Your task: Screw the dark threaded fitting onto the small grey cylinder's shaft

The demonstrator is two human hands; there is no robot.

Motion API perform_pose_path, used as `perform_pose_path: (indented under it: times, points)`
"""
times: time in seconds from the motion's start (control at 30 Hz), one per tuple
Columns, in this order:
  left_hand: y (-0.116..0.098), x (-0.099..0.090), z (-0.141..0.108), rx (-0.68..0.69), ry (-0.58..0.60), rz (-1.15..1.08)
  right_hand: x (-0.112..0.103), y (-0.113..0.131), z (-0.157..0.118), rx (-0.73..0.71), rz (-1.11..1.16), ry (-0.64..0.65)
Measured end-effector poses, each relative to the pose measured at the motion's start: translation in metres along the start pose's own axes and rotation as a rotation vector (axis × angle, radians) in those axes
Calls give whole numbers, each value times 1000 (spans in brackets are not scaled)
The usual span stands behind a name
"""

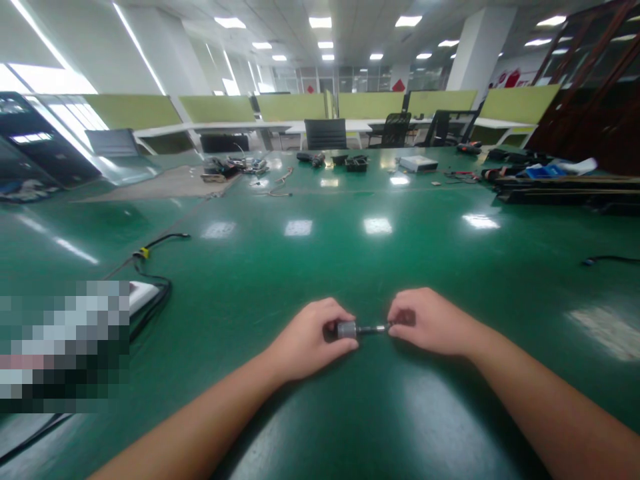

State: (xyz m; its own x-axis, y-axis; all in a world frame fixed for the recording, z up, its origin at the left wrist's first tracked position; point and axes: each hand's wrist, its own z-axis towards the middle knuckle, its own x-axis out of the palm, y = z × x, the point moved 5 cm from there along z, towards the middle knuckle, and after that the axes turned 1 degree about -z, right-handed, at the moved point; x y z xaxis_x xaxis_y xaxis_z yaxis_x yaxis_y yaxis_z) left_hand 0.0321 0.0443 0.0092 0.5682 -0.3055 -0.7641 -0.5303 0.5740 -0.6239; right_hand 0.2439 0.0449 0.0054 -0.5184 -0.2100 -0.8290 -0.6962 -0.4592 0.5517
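My left hand [313, 337] is closed round the handle of a small screwdriver [347, 329], thumb below and fingers above. Its grey, cylindrical handle shows between the thumb and forefinger. A thin dark shaft with a shiny end points to the right. At that end, my right hand [430, 323] pinches with thumb and forefinger. Whether a separate bit sits in those fingertips is too small to tell. The screwdriver is held level, low over or on the green tabletop [320, 267].
To the left lie a black cable [160, 283] and a pixelated object. Across the far side are a pile of parts [237, 167], small black trays [356, 162] and a white box [418, 163]. Dark panels [560, 190] stack at the right, with a cable end [590, 261] nearer.
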Motion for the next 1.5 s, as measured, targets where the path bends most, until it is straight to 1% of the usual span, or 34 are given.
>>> perform_pose_path:
  times: [0.1, 0.23, 0.37, 0.43, 0.53, 0.57, 0.63, 0.73, 0.8, 1.07, 1.5]
  points:
    - [0, 0, 0, -2, 12, 3, -5, -9, 1, 56, 26, 19]
    - [0, 1, 0, 1, 13, 0, -5, -9, 0, 53, 67, 48]
    - [1, 1, 1, 15, 14, -1, 5, 3, 0, 37, 68, 45]
    - [1, 1, 1, 24, 18, 0, 14, 15, 2, -11, 41, 15]
    - [0, 1, 1, 49, 16, -5, 27, 32, 7, -110, -2, -80]
    - [-1, 1, 2, 53, 11, -10, 30, 35, 8, -116, -13, -113]
    - [-1, 1, 2, 49, 0, -17, 35, 36, 9, -106, 13, -122]
    - [0, 2, 2, 38, 5, -8, 34, 33, 9, -62, 65, -146]
    - [0, 3, 2, 41, 12, 0, 32, 31, 7, -61, 75, -161]
    - [0, 2, 2, 50, 12, 1, 31, 34, 8, -103, 86, -132]
    - [-1, 2, 1, 31, 5, 17, 28, 32, 6, -71, 93, -101]
